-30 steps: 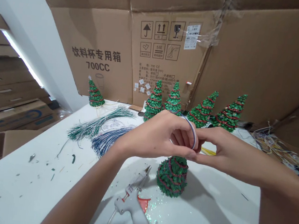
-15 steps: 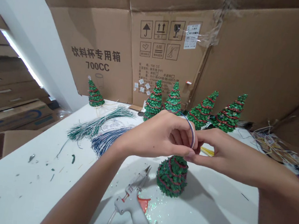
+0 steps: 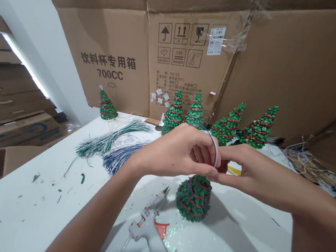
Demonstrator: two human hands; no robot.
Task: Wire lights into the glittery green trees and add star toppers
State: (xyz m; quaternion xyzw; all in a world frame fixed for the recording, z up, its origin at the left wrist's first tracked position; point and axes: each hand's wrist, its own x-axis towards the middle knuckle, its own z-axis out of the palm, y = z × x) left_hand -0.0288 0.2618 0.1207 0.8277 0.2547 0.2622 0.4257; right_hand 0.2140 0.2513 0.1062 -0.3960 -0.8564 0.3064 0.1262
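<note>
A thin blue-and-white cord (image 3: 216, 152) arches over the fingers of my left hand (image 3: 180, 151), which is closed on it. The fingertips of my right hand (image 3: 250, 172) are pinched together against my left fingertips; the cord's ends are hidden between them. Just below both hands, a small green Christmas tree (image 3: 193, 197) with red garland stands upright on the table, its top hidden behind my fingers. A grey glue gun (image 3: 150, 229) with a red trigger lies left of this tree, touched by neither hand.
Behind my hands stand several similar trees (image 3: 227, 124), with another tree (image 3: 107, 105) at the back left. Bundles of green-white strands (image 3: 106, 139) and blue-white strands (image 3: 118, 157) lie on the white table (image 3: 84, 221). A cardboard wall (image 3: 186, 71) rises behind. Glitter surrounds the glue gun.
Almost nothing differs. My hands stay together above the tree, and the cord loop and right fingers have shifted only very slightly.
</note>
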